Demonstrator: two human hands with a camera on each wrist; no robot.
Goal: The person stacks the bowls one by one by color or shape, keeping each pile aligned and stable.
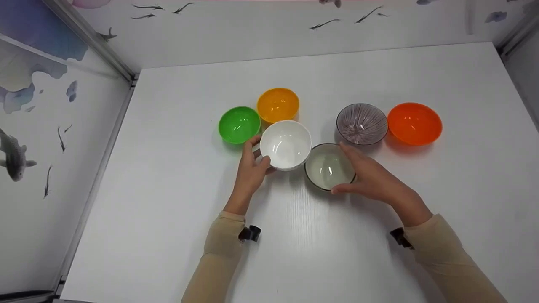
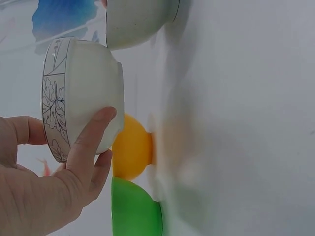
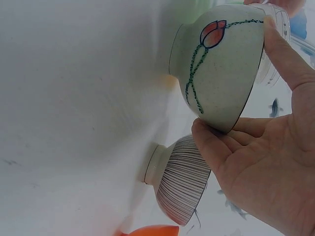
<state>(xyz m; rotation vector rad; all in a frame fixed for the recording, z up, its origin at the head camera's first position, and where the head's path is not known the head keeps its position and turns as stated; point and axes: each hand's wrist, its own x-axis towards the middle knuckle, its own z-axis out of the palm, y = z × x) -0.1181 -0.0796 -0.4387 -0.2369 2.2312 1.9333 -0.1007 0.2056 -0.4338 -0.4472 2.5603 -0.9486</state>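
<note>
My left hand (image 1: 251,170) grips a white bowl (image 1: 286,145) at its left side, thumb near the rim and fingers under it. The left wrist view shows this white bowl (image 2: 93,93) raised off the table, with a grey leaf-patterned band below its rim. My right hand (image 1: 370,176) holds a pale grey-green bowl (image 1: 328,168) with a dark rim, thumb and fingers spread around its right side. A red tulip with a green stem decorates that bowl (image 3: 221,73) in the right wrist view. The two held bowls are side by side, rims close together.
Behind the white bowl stand a green bowl (image 1: 239,125) and a yellow bowl (image 1: 278,105), close together. A purple-striped bowl (image 1: 362,124) and an orange bowl (image 1: 414,124) stand beside each other at the back right. Patterned panels (image 1: 236,33) border the white table (image 1: 160,210).
</note>
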